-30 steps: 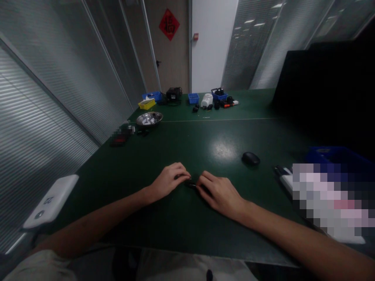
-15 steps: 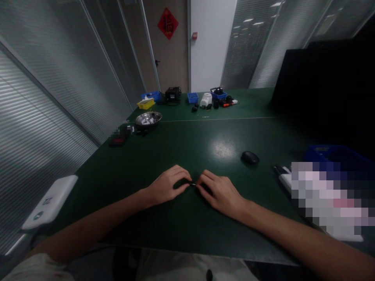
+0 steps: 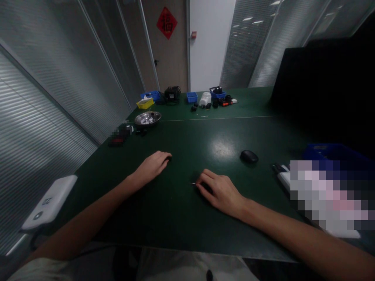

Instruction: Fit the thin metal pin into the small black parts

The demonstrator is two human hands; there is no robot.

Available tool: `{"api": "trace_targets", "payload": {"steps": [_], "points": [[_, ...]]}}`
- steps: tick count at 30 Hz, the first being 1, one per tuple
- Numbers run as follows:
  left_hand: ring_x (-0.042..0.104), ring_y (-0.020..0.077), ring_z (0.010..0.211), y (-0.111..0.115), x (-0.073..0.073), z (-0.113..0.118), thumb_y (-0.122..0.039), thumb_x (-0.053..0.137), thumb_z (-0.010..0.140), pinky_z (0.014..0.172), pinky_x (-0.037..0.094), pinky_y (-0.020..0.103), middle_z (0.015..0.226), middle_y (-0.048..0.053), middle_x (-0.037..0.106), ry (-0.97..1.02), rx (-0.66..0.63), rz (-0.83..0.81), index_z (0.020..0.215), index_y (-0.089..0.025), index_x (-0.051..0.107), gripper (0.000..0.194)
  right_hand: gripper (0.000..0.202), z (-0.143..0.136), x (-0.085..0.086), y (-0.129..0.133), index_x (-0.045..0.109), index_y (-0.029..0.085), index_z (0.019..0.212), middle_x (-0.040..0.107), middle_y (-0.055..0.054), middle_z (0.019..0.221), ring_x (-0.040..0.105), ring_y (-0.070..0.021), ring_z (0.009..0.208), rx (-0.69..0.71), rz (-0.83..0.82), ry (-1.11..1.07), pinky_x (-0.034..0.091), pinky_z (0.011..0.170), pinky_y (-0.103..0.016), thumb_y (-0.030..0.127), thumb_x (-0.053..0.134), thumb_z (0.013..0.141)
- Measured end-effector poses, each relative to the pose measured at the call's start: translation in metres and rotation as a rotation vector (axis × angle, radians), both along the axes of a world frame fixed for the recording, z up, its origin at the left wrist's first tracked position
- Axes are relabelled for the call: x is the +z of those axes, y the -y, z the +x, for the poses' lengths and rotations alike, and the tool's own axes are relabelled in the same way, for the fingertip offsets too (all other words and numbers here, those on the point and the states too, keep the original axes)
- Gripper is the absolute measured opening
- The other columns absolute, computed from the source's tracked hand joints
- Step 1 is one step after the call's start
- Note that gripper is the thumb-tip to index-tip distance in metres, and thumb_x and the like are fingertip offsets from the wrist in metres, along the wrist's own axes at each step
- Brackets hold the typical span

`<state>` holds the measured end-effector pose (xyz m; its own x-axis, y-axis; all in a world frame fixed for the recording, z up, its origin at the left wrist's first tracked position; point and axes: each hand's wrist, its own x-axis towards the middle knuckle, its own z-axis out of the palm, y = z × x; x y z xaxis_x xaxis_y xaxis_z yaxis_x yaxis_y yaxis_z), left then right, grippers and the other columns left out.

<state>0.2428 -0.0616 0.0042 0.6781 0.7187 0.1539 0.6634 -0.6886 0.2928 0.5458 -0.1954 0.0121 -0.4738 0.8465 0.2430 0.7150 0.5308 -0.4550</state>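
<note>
My right hand (image 3: 219,192) rests on the green table (image 3: 187,226), its thumb and fingers pinched on a small thin metallic piece (image 3: 193,183) whose tip points left. My left hand (image 3: 150,167) is apart from it, further left and a little farther forward. Its fingers are bent together over something small and dark at the fingertips, too small to name. A black computer mouse (image 3: 249,156) lies beyond my right hand, to the right.
At the back left stands a metal bowl (image 3: 148,118) with white pieces, near a yellow tray (image 3: 145,103). Blue bins (image 3: 192,97) and black parts line the far side. A white device (image 3: 49,203) is at the left edge, a dark monitor (image 3: 325,86) at the right.
My left hand has left the thin piece and moved left and forward, away from my right hand. My right hand has stayed in place, pinching the piece.
</note>
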Motion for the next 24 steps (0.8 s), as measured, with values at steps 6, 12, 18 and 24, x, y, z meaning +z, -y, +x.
{"api": "trace_targets", "payload": {"steps": [6,12,18,24], "points": [[0.063,0.025,0.121,-0.048,0.0,-0.054,-0.03,0.053,0.103,0.102,0.052,0.039,0.133,0.01,0.066,-0.044,0.231,0.035,0.136,-0.02,0.063,0.035,0.015,0.002,-0.001,0.0,0.062,0.021,0.105,0.062,-0.003,0.103,0.059,-0.0138,0.075,0.012,0.001,-0.02,0.043,0.065,-0.027,0.029,0.049,0.107],[0.068,0.0273,0.113,-0.103,-0.014,-0.136,-0.025,0.062,0.096,0.104,0.051,0.038,0.123,0.011,0.073,-0.005,0.533,0.154,0.123,-0.016,0.072,0.031,0.017,0.003,-0.003,0.0,0.062,0.021,0.104,0.062,-0.003,0.102,0.06,-0.0136,0.076,0.013,-0.001,-0.026,0.043,0.066,-0.027,0.03,0.048,0.108],[0.068,0.0297,0.115,-0.12,-0.019,-0.182,-0.027,0.059,0.096,0.108,0.049,0.039,0.125,0.012,0.073,-0.022,0.701,0.177,0.123,-0.016,0.075,0.034,0.017,0.003,-0.002,0.0,0.062,0.022,0.105,0.062,-0.003,0.103,0.059,-0.0138,0.074,0.006,-0.005,-0.028,0.041,0.065,-0.027,0.031,0.048,0.108],[0.066,0.0302,0.119,-0.118,-0.017,-0.182,-0.028,0.053,0.097,0.111,0.047,0.041,0.129,0.012,0.072,-0.028,0.663,0.18,0.122,-0.014,0.076,0.037,0.018,0.003,-0.002,-0.001,0.063,0.021,0.105,0.062,-0.003,0.104,0.06,-0.0142,0.077,0.013,-0.014,-0.029,0.044,0.067,-0.028,0.031,0.048,0.107]]}}
